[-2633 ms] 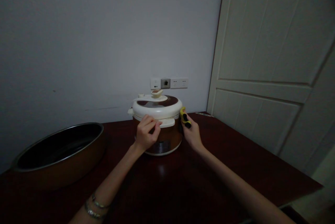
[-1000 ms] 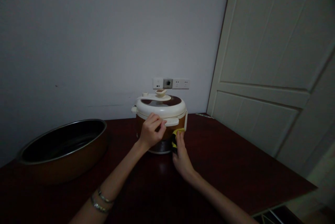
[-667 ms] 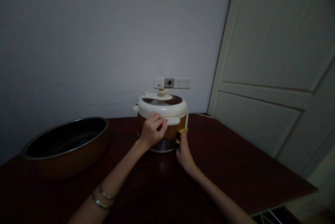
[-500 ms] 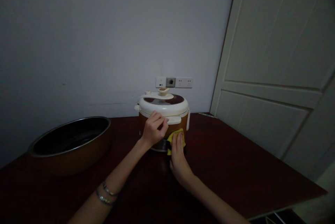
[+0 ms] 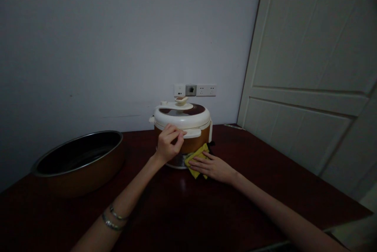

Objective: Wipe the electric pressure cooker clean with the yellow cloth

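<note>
A cream-and-brown rice cooker [image 5: 182,120] stands on the table against the wall, its lid on. My left hand [image 5: 167,145] grips the cream front handle [image 5: 193,133] of the cooker. My right hand [image 5: 210,167] lies nearly flat, fingers pointing left, pressing a yellow cloth with dark patches [image 5: 196,161] against the cooker's lower front right. The cloth is bunched under my palm, and my fingers hide part of it. The cooker's steel base shows just left of the cloth.
A wide brown pot with a dark inside and metal rim [image 5: 77,154] sits on the dark red table [image 5: 250,157] to the left. A wall socket strip [image 5: 196,90] is behind the cooker. A cream panelled door [image 5: 303,52] stands at the right.
My right hand has turned from fingers-up to lying sideways, and the yellow cloth has spread across the cooker's lower front. My left hand stays on the handle.
</note>
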`<action>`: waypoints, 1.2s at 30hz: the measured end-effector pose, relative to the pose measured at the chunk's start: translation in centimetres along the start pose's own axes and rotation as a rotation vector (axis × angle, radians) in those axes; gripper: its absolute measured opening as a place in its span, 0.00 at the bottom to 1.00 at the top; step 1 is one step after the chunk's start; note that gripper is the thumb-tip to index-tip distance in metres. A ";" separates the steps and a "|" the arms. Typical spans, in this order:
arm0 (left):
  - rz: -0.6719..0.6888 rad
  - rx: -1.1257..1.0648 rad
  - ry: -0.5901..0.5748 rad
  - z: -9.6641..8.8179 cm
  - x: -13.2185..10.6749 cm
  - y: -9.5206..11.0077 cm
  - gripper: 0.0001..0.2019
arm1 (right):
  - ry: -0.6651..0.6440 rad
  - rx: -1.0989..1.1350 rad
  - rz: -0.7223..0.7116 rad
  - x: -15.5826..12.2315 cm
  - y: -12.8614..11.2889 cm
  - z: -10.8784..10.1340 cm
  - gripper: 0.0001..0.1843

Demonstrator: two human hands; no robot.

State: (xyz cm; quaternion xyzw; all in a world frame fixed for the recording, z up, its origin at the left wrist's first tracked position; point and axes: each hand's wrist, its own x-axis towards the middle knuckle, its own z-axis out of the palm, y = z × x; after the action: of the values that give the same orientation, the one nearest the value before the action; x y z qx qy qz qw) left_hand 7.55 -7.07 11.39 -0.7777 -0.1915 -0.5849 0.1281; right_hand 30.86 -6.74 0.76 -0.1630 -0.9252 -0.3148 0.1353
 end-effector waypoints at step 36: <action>-1.053 -0.835 0.637 -6.9 0.8 -3.3 0.10 | 0.079 0.045 0.275 5.7 -3.9 -1.4 0.35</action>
State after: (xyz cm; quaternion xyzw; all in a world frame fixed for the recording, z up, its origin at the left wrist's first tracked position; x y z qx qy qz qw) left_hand 0.33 -6.95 14.04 -0.3597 -0.2543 -0.7902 -0.4261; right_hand 24.37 -9.25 1.73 -0.2728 -0.8949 -0.2786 0.2171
